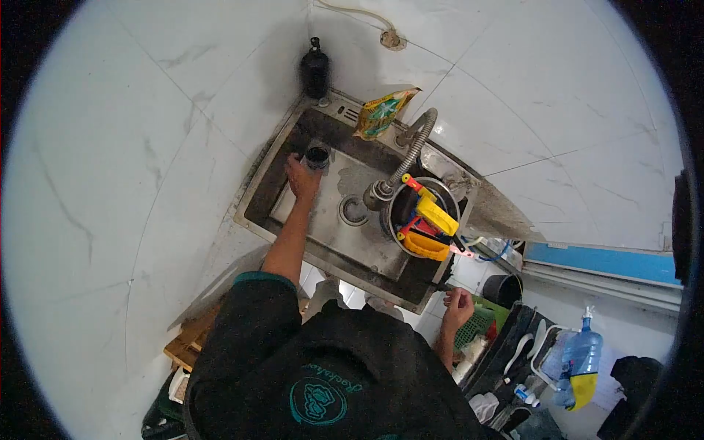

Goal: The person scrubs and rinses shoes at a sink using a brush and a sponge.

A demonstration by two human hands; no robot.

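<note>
My left hand [302, 178] is inside the metal sink [330, 253], with its fingers round the side of a small clear container with a dark inside [317, 155], near the sink's upper left corner. My right hand [458, 308] is outside the sink, by its lower right corner. Its fingers are curled together at a small dark thing that I cannot make out. Between the hands lies the round drain [354, 210].
A flexible faucet [422, 139] arches over a pot [393, 213] holding yellow-handled items [436, 216]. Behind the sink stand a black bottle [314, 70] and a green-yellow packet [383, 115]. At right are a green basket [475, 326] and a blue water bottle [583, 352].
</note>
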